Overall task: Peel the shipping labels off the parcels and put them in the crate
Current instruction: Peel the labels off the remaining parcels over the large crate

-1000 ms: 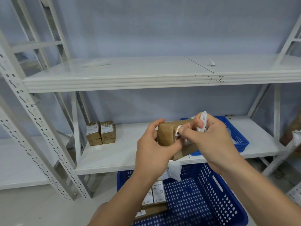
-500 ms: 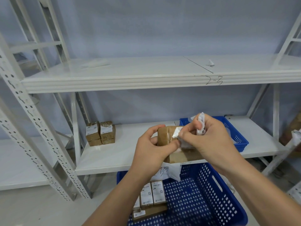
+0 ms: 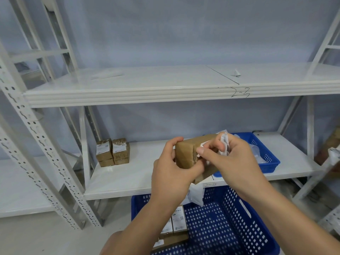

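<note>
Left hand (image 3: 173, 172) grips parcel (image 3: 185, 153) above the crate (image 3: 231, 199), right hand (image 3: 233, 159) pinches its label (image 3: 202, 144) corner; label may tear or restick if yanked too sharply.

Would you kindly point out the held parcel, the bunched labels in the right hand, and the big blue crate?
parcel (image 3: 184, 153), head view, its brown left face.
labels (image 3: 224, 142), head view, upper part of the white bunch.
crate (image 3: 235, 214), head view, its perforated right wall.
</note>
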